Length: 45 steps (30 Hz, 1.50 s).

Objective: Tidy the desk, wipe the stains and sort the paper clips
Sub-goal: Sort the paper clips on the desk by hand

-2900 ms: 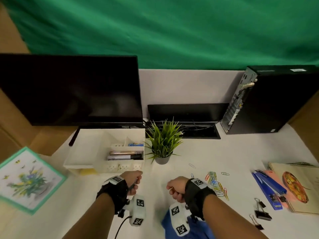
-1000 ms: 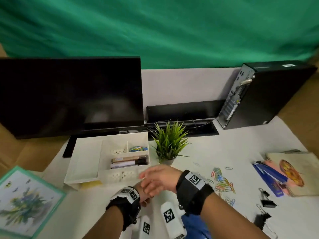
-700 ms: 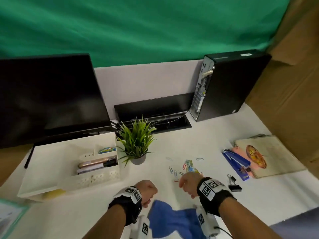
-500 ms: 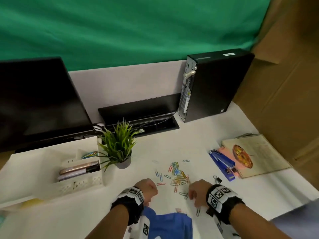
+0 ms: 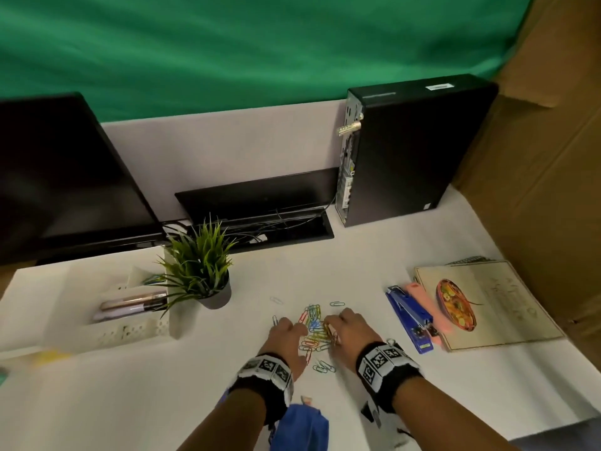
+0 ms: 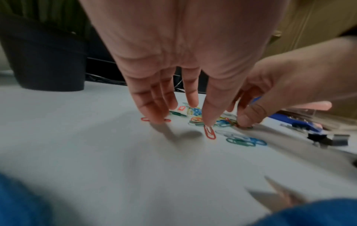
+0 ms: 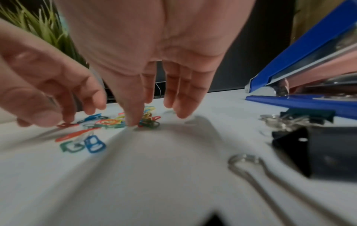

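Note:
Several coloured paper clips lie in a loose pile on the white desk. My left hand rests on the pile's left side, its straight fingers touching a red clip and the desk. On the pile's right side my right hand has its fingertips down on the clips. Neither hand holds anything. A blue cloth lies crumpled near the front edge, under my left forearm.
A white organizer tray with pens stands at the left beside a potted plant. To the right lie a blue stapler, black binder clips and a picture book. A monitor and PC tower stand behind.
My view has swung right. Both hands left the organizer and cloth area, moved forward to the clip pile and uncurled from fists, so their fingers now touch the clips.

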Tool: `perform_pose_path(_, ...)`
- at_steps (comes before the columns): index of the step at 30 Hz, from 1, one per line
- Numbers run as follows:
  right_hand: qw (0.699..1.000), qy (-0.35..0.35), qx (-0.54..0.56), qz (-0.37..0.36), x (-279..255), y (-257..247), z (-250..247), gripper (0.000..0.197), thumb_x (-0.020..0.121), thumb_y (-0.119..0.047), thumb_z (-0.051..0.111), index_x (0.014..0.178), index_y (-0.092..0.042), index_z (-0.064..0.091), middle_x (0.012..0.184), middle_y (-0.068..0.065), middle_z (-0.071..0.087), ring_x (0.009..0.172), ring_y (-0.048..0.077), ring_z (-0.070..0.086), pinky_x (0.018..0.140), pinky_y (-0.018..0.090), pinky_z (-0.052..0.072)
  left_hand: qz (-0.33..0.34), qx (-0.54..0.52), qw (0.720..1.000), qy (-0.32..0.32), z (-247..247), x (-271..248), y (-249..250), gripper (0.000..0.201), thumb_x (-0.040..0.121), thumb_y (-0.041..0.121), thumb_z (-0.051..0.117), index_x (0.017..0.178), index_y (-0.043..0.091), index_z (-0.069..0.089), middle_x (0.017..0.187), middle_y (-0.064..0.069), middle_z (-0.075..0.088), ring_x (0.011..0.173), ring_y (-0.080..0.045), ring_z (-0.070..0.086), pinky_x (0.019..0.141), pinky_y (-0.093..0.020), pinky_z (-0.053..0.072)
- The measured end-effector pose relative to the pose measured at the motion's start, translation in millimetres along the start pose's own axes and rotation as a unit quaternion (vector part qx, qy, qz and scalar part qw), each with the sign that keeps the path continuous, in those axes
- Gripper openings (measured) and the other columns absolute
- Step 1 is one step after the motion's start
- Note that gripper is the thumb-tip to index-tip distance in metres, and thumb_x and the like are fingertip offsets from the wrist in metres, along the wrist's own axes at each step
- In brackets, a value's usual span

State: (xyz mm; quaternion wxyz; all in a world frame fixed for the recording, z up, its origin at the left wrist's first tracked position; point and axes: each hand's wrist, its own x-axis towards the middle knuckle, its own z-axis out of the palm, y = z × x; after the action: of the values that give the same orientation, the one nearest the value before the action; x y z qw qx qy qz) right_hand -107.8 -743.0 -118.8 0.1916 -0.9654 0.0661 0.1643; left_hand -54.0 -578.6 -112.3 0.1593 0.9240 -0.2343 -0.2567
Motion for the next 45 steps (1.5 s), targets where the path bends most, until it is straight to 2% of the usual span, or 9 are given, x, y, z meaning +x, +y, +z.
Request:
perform_pose_path(16, 0.982, -0.014, 0.183, 0.053, 11, 4, -17, 0.025, 0.082, 0.001, 0.054, 0.091, -0.019, 0.067, 0.091, 0.001, 0.063, 0.087, 0.018, 0.063, 0.071, 0.015, 0.046, -0.053, 0.055, 0.997, 0.001, 8, 19, 14, 0.027, 0.087, 0.010, 0.048, 0.111, 0.016, 0.057, 0.112, -0.005, 0.063, 0.105, -0.020, 0.059, 0.085, -0.022, 0.045)
perform_pose_path(18, 0.923, -0.009, 0.365, 0.123, 9, 12, -19, 0.026, 0.081, 0.005, 0.056, 0.084, -0.019, 0.064, 0.085, 0.003, 0.064, 0.078, 0.017, 0.062, 0.071, 0.019, 0.052, -0.065, 0.009, 0.998, 0.017, 6, 17, 13, 0.025, 0.085, 0.011, 0.049, 0.107, 0.019, 0.058, 0.104, -0.002, 0.066, 0.099, -0.018, 0.061, 0.078, -0.017, 0.045)
perform_pose_path(23, 0.573, -0.013, 0.798, 0.185, -3, 26, -33, 0.023, 0.087, 0.011, 0.055, 0.105, -0.003, 0.060, 0.091, 0.015, 0.070, 0.080, 0.019, 0.068, 0.064, 0.022, 0.058, -0.128, -0.257, 0.957, 0.031, -5, 7, 8, 0.028, 0.084, 0.004, 0.053, 0.107, 0.017, 0.063, 0.077, 0.000, 0.063, 0.066, -0.014, 0.059, 0.062, -0.013, 0.050)
perform_pose_path(27, 0.474, -0.017, 0.857, 0.203, -6, 28, -40, 0.014, 0.089, 0.002, 0.046, 0.097, -0.003, 0.057, 0.077, 0.014, 0.066, 0.056, 0.019, 0.064, 0.049, 0.021, 0.054, -0.218, -0.627, 0.748, 0.016, -15, 1, 9, 0.020, 0.091, -0.008, 0.042, 0.095, -0.004, 0.061, 0.073, -0.015, 0.052, 0.063, -0.027, 0.056, 0.057, -0.031, 0.057)
perform_pose_path(30, 0.555, -0.056, 0.802, 0.215, -1, 20, -36, 0.010, 0.088, -0.010, 0.050, 0.084, -0.007, 0.059, 0.060, 0.005, 0.055, 0.045, 0.013, 0.049, 0.040, 0.018, 0.041, -0.238, -0.709, 0.663, 0.018, -14, -2, 9, 0.027, 0.086, -0.006, 0.034, 0.066, 0.003, 0.050, 0.060, -0.012, 0.042, 0.056, -0.026, 0.049, 0.051, -0.032, 0.048)
perform_pose_path(32, 0.712, -0.079, 0.663, 0.218, 4, 14, -32, 0.010, 0.089, -0.017, 0.056, 0.082, -0.010, 0.059, 0.055, -0.002, 0.047, 0.045, 0.010, 0.041, 0.041, 0.019, 0.032, -0.261, -0.691, 0.674, 0.009, -13, 0, 8, 0.027, 0.085, -0.003, 0.036, 0.061, 0.006, 0.045, 0.055, -0.011, 0.042, 0.048, -0.022, 0.043, 0.050, -0.027, 0.041)
perform_pose_path(35, 0.945, -0.072, 0.253, 0.194, 10, 6, -26, 0.021, 0.087, -0.032, 0.061, 0.096, -0.013, 0.064, 0.083, 0.000, 0.063, 0.074, 0.015, 0.058, 0.062, 0.023, 0.043, -0.252, -0.441, 0.862, -0.006, -11, 5, 4, 0.016, 0.089, 0.015, 0.052, 0.075, 0.009, 0.051, 0.070, -0.006, 0.049, 0.054, -0.020, 0.044, 0.054, -0.025, 0.038)
perform_pose_path(38, 0.982, -0.057, 0.032, 0.176, 10, -2, -15, 0.040, 0.087, -0.042, 0.059, 0.112, -0.011, 0.059, 0.115, 0.006, 0.063, 0.105, 0.023, 0.061, 0.083, 0.028, 0.048, -0.174, -0.084, 0.981, -0.018, -5, 4, 6, 0.025, 0.083, 0.038, 0.061, 0.100, 0.019, 0.057, 0.103, 0.001, 0.059, 0.094, -0.017, 0.057, 0.079, -0.024, 0.045)
perform_pose_path(45, 0.983, -0.059, -0.013, 0.175, 17, -12, 1, 0.028, 0.087, -0.015, 0.053, 0.114, -0.008, 0.057, 0.123, 0.010, 0.059, 0.114, 0.026, 0.058, 0.090, 0.028, 0.047, -0.156, 0.051, 0.986, -0.029, 12, 10, 20, 0.032, 0.086, 0.026, 0.056, 0.116, 0.015, 0.058, 0.121, -0.006, 0.060, 0.111, -0.022, 0.058, 0.091, -0.028, 0.049)
